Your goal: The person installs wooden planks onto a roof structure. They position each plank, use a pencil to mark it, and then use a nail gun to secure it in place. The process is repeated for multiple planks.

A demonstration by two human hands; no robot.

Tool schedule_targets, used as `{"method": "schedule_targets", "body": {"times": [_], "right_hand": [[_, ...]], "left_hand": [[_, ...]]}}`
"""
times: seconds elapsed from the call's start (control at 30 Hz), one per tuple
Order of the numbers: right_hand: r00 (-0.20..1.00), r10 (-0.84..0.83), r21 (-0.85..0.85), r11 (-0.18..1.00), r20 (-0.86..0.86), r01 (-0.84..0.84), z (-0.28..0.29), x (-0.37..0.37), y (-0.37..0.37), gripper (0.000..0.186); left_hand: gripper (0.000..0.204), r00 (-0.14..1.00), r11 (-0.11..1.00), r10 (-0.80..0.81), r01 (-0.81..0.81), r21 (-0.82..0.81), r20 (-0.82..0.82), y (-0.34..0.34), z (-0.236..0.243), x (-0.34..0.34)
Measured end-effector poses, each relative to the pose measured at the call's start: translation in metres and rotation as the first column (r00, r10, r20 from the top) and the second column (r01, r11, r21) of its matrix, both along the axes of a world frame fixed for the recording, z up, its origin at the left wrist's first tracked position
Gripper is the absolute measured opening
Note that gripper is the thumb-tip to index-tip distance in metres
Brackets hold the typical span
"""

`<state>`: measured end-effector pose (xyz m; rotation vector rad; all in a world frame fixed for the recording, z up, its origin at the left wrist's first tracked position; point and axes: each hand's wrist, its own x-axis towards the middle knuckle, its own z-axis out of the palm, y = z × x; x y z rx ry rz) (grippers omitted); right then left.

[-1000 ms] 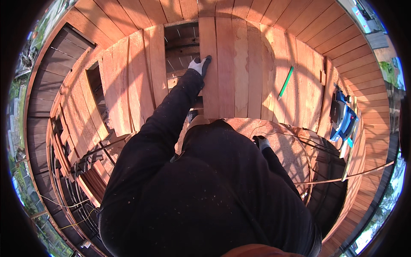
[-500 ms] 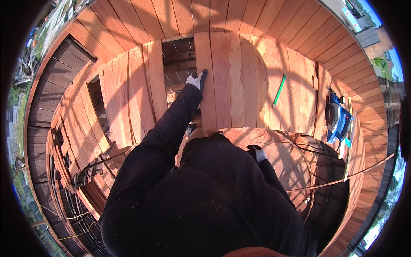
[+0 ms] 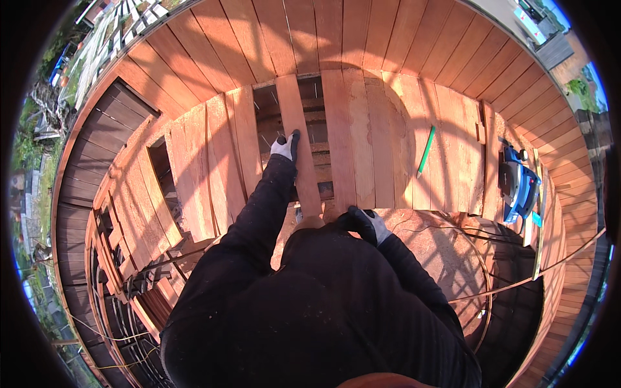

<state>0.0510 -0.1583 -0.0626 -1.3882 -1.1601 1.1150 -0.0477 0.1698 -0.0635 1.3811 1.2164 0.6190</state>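
Observation:
My left hand (image 3: 285, 146), in a black and white glove, grips a loose reddish plank (image 3: 292, 103) that lies lengthwise across an opening (image 3: 314, 145) with dark framing showing on either side of it. To the right a row of fitted planks (image 3: 373, 161) runs along the platform. My right hand (image 3: 365, 224), gloved alike, is at the near ends of these planks and close to the loose plank's lower end. Its fingers are curled, and what they hold is hard to make out. A green pencil-shaped tool (image 3: 426, 150) lies on the boards to the right.
A blue power planer (image 3: 520, 185) sits at the right beside narrow strips. A curved plank wall (image 3: 355, 35) rings the work. Gaps in the decking (image 3: 164, 173), stacked boards (image 3: 145, 308) and cords (image 3: 97, 334) are at the left. A long bent strip (image 3: 567, 258) crosses the lower right.
My left hand and the plank under it have shifted left from beside the fitted boards, opening a gap to their left. My right hand has risen inward to the boards' near ends.

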Motion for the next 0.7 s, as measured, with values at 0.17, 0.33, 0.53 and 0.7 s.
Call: {"method": "schedule_targets", "body": {"times": [0.17, 0.33, 0.53, 0.7], "right_hand": [[0.957, -0.091, 0.119, 0.991, 0.274, 0.061, 0.004, -0.004, -0.004, 0.042], [0.903, 0.008, 0.034, 0.999, 0.429, -0.025, 0.028, -0.006, 0.003, 0.033], [0.924, -0.022, 0.045, 0.999, 0.383, 0.005, 0.037, -0.008, 0.008, 0.036], [0.931, -0.054, 0.065, 0.997, 0.36, 0.033, 0.016, -0.008, 0.006, 0.033]], "left_hand": [[0.06, 0.932, 0.75, 0.221, 0.025, 0.662, -0.286, -0.017, 0.031, 0.001], [0.077, 0.982, 0.851, -0.174, 0.187, 0.491, -0.073, -0.042, 0.071, 0.059], [0.063, 0.943, 0.981, -0.19, 0.176, -0.077, -0.272, -0.025, 0.022, 0.115], [0.051, 0.958, 0.983, -0.182, 0.178, -0.039, -0.222, -0.026, 0.021, 0.111]]}}
